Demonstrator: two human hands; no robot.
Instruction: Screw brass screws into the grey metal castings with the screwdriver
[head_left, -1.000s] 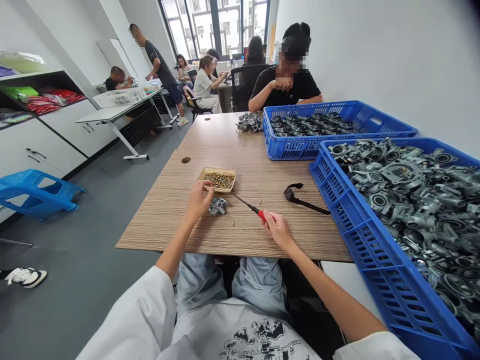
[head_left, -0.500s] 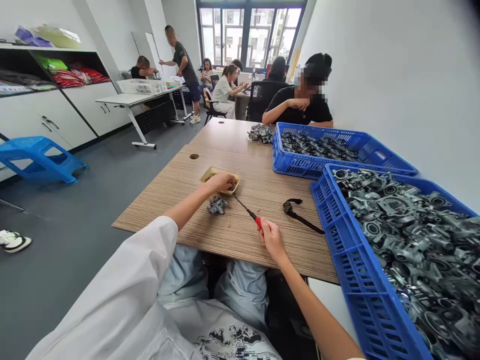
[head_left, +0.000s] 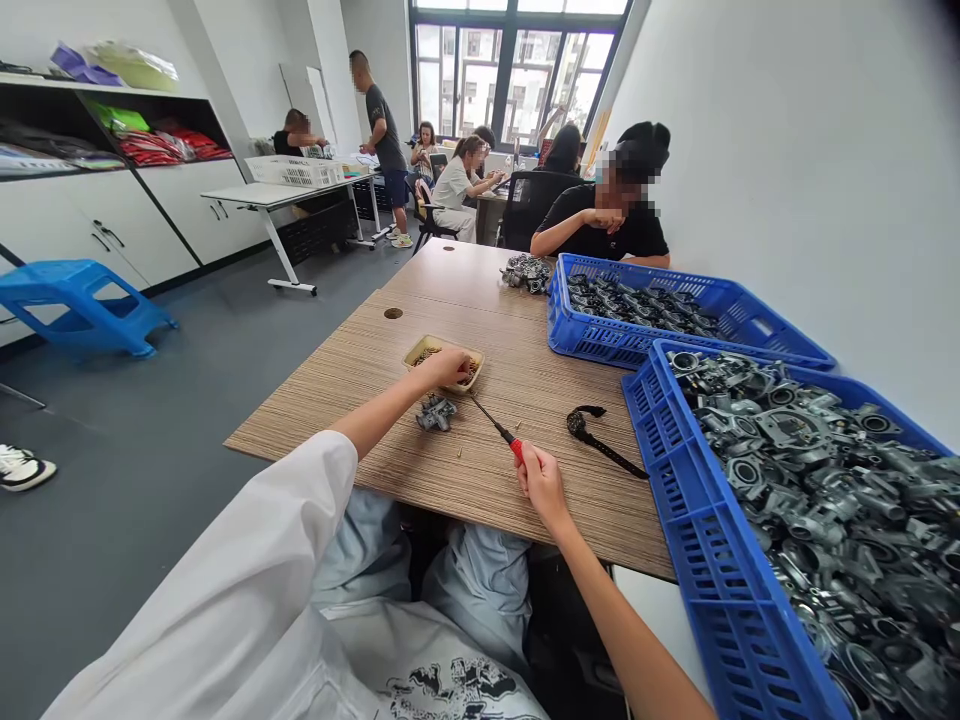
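My left hand reaches into a small pale yellow tray of tiny brass-coloured parts. Its fingers are drawn together and point down among the parts; what they pinch is too small to make out. In my right hand is a screwdriver with a red and black handle, its thin shaft pointing toward the tray's near corner. A grey metal casting lies on the table just below my left wrist. One small brass piece rests nearer the table's front edge, and another beside the screwdriver.
A black wristwatch lies right of the screwdriver. Two blue crates heaped with metal castings line the right side. More castings sit at the table's far end, where a person in black sits. A blue stool stands left.
The camera view has shifted slightly. My left hand stays at the tray, and my right hand keeps the screwdriver in nearly the same place. The standing person in the background has drawn an arm in.
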